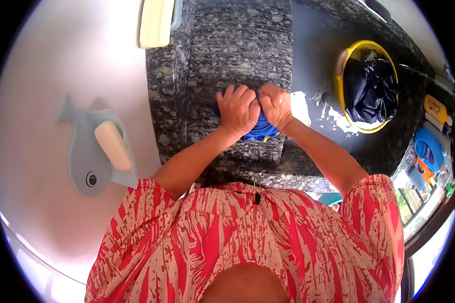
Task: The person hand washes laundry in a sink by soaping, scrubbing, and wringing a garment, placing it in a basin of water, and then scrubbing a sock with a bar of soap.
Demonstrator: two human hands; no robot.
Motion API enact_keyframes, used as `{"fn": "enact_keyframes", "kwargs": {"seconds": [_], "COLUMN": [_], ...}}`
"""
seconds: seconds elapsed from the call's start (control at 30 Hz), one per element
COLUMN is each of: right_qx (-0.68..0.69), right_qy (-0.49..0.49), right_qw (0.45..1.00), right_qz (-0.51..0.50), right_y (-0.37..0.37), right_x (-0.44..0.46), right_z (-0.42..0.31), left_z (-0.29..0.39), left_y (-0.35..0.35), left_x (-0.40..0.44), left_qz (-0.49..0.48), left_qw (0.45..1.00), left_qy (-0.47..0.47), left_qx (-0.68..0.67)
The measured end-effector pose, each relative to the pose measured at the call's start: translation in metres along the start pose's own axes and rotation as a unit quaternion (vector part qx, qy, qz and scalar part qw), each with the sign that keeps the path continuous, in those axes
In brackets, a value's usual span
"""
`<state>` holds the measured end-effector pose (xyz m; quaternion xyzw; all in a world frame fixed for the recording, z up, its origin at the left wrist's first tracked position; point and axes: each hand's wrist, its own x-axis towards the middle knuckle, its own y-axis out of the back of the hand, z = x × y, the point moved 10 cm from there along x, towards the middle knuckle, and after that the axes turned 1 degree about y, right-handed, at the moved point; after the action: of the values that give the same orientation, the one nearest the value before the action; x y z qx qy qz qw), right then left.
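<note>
A bunched blue cloth (262, 130) lies on the ribbed stone washboard (240, 55), partly hidden under both hands. My left hand (237, 110) presses down on it with curled fingers. Close against that hand, my right hand (277, 104) is closed in a fist around the cloth's right part. White suds (299, 107) sit just beyond my right wrist, on the dark basin floor (313, 50).
To the right, a yellow-rimmed bucket (343, 96) holds dark wet fabric (371, 93) and suds. A whale-shaped dish (88, 156) with a pale soap bar (112, 145) rests at left. A yellowish bar (156, 22) lies at the top. Several bottles, one blue (428, 149), stand far right.
</note>
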<state>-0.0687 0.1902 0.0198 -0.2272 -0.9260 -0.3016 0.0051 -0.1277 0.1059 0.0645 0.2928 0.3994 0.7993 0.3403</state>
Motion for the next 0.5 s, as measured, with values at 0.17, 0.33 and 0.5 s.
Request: {"fn": "enact_keyframes", "kwargs": {"seconds": [0.17,0.33,0.5], "right_qx": [-0.055,-0.102,0.59], "right_qy": [-0.007,-0.349,-0.507], "right_qw": [0.998,0.931,0.616], "right_qz": [-0.042,0.045,0.124], "right_y": [-0.002,0.011,0.023], "right_x": [0.014,-0.003,-0.086], "right_z": [0.017,0.086,0.056], "left_z": [0.001,-0.037,-0.08], "left_y": [-0.002,-0.024,-0.052], "left_x": [0.022,0.045,-0.038], "left_qz": [-0.023,-0.158,-0.216], "left_qw": [1.0,0.957,0.538], "left_qy": [-0.011,0.243,0.613], "left_qx": [0.012,0.017,-0.536]}}
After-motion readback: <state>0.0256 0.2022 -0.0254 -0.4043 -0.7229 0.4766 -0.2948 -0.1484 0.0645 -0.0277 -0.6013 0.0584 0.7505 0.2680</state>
